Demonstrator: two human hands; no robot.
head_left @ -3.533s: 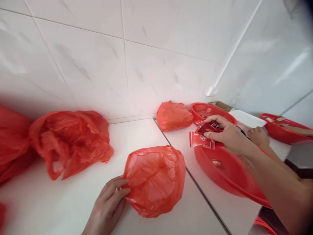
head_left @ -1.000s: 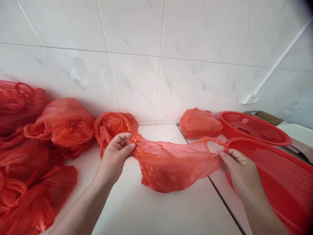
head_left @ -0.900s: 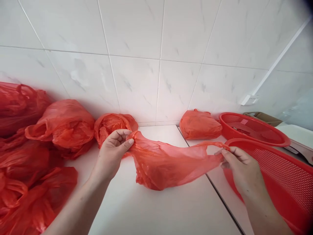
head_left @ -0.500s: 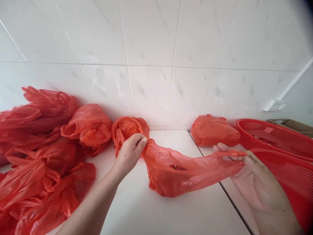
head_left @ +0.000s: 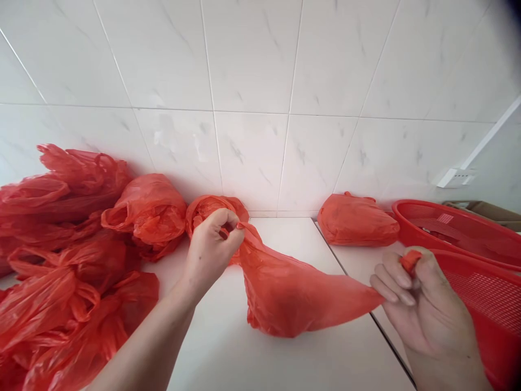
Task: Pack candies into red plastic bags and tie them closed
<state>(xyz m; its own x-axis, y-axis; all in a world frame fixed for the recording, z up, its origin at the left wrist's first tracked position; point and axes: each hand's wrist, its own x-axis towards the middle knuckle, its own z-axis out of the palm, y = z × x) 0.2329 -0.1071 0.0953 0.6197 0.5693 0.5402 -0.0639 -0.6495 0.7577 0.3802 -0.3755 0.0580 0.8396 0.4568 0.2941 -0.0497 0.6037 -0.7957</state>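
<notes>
A red plastic bag point(head_left: 291, 296) is stretched between my two hands above the white table, its lower part bulging around something dark that I cannot make out. My left hand point(head_left: 215, 241) pinches one gathered corner of the bag between thumb and index finger. At the right, my right hand point(head_left: 419, 298) is closed on the other end, fingers curled round it, with a bit of red plastic poking out near the thumb. Just behind my left hand sits a crumpled red bag point(head_left: 203, 206), partly hidden by it.
Several full red bags point(head_left: 69, 304) are heaped at the left, with another round bag point(head_left: 146, 212) beside them. A compact red bundle point(head_left: 358, 220) lies by the tiled wall point(head_left: 252, 152). Red mesh baskets point(head_left: 480, 288) stand at the right, a cardboard box point(head_left: 484, 213) behind them.
My right hand has closed its fingers round its end of the bag, pulling it tighter and narrower. My left hand has risen slightly, still pinching its corner.
</notes>
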